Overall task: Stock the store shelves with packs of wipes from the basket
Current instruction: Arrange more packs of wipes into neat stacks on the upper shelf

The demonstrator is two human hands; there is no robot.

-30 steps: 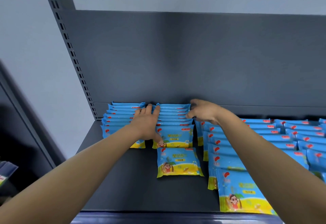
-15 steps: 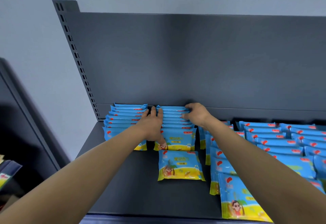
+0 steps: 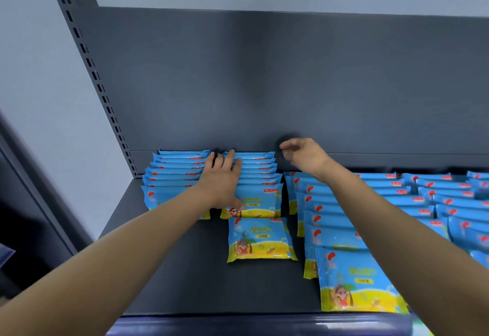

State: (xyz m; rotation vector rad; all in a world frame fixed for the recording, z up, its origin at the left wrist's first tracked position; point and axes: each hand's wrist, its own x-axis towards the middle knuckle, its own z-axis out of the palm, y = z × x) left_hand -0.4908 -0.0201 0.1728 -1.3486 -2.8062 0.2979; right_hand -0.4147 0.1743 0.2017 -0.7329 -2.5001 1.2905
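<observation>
The left hand [image 3: 222, 177] lies flat, steadying the wipes rows [image 3: 254, 174] at the shelf [image 3: 185, 269] back edge, the right hand [image 3: 304, 157] hovers loose and empty, so the lone pack [image 3: 260, 239] likely goes next.

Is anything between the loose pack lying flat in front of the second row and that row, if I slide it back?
Nothing visible. The loose pack lies flat on the shelf directly before the second row, nearly touching its front pack. The left hand rests on that row; the right hand hovers empty.
</observation>
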